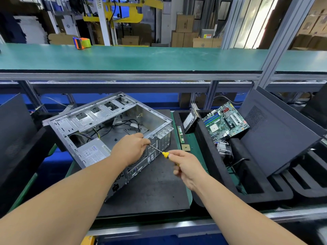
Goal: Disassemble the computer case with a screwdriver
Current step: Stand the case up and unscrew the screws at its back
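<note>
Right hand [185, 167] grips screwdriver [160, 150], shaft pointing 10 o'clock into case [109, 128] rear; left hand [131, 149] nearer, fingers curled at tip, grasp unclear.

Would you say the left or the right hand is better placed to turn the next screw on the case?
Right: the right hand already grips the screwdriver, while the left hand rests on the computer case.

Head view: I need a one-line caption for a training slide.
Right hand drives a yellow-handled screwdriver into the open computer case's rear panel while the left hand steadies it.
</note>
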